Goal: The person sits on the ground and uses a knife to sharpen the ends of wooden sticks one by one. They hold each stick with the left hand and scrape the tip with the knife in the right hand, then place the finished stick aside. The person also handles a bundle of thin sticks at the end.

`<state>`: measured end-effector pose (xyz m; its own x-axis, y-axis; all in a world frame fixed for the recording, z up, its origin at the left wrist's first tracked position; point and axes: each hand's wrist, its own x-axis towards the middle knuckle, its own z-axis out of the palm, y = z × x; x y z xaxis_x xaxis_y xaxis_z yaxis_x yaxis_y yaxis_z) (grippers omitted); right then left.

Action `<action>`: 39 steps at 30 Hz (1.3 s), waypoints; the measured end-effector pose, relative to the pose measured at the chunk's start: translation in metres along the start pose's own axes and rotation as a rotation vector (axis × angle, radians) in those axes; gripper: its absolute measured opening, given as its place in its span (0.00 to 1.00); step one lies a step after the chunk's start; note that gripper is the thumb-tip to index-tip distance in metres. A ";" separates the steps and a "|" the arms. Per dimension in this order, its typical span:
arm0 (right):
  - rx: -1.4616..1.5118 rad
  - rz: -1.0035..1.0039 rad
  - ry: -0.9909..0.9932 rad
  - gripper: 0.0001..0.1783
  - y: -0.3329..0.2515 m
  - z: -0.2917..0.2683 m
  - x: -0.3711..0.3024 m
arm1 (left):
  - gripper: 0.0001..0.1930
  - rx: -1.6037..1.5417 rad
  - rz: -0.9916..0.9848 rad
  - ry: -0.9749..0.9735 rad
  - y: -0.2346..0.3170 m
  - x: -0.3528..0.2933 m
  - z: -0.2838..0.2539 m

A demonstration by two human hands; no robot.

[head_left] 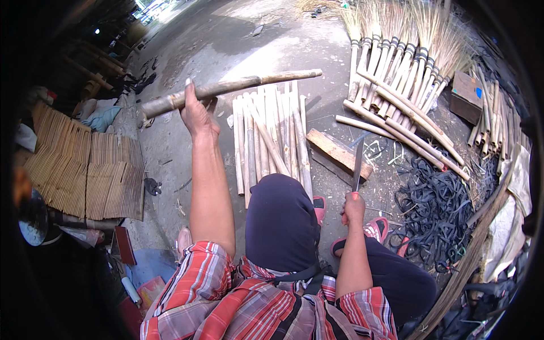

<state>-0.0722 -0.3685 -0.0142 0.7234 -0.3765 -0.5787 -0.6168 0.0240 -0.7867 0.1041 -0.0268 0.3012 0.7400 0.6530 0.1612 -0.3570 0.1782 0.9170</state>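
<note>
My left hand [199,112] is closed around a bamboo pole [243,86], holding it up in front of me. The pole lies nearly level, its thicker end at the left and its thinner end reaching right. Lower and to the right, my right hand [353,208] grips a knife [358,164] by its red handle, with the long blade pointing away from me. Beside the blade a wooden block [339,152] rests on the ground. Below the raised pole, several cut bamboo poles [271,136] lie side by side on the floor, one slanting across the others.
Several straw brooms [391,62] lie at the far right, with loose poles [416,116] across their handles. Nearer on the right is a heap of black rubber strips [436,204]. A brown box [467,97] stands beside more bundled sticks [498,122]. Slatted bamboo mats [85,164] spread at the left.
</note>
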 end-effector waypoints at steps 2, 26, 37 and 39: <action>0.035 -0.006 -0.039 0.15 0.002 -0.004 -0.001 | 0.44 -0.238 -0.183 0.141 -0.033 0.009 -0.059; 0.095 0.028 -0.049 0.18 0.018 -0.009 0.006 | 0.43 0.973 -0.872 -0.089 -0.255 -0.112 -0.159; 0.080 0.001 -0.050 0.18 0.012 -0.011 0.002 | 0.34 1.195 -0.413 -0.052 -0.289 -0.123 -0.135; 0.095 0.012 -0.048 0.18 0.012 -0.011 0.002 | 0.31 1.100 -0.396 -0.014 -0.282 -0.102 -0.170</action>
<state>-0.0809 -0.3792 -0.0225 0.7315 -0.3312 -0.5960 -0.5950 0.1169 -0.7952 0.0321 -0.0185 -0.0359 0.6976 0.6854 -0.2086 0.5809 -0.3706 0.7247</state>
